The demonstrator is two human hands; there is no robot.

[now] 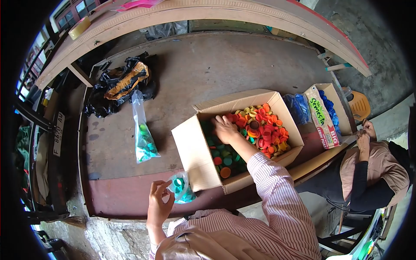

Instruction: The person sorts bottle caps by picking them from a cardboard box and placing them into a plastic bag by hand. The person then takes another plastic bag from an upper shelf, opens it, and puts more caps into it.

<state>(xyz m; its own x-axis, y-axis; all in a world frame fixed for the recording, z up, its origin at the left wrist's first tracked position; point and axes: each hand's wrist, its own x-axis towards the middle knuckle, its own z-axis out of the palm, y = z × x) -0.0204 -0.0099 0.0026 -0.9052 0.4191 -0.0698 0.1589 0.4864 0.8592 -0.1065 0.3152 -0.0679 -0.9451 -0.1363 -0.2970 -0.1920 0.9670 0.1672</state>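
Note:
A large open cardboard box holds many bottle caps, green ones on its left side and red, orange and yellow caps on its right. My right hand reaches into the box, over the line between the green and red caps; its fingertips are hidden. Just left of a small clear bag of teal caps my left hand is raised, thumb and fingers curled close together at the bag's edge. What those fingers hold, if anything, is too small to tell. Farther left lies a clear bag of green caps.
A black and orange plastic bag lies at the back left. Right of the box are a blue bag and a smaller box of blue caps. Another person sits at the right. A raised wooden shelf crosses the back.

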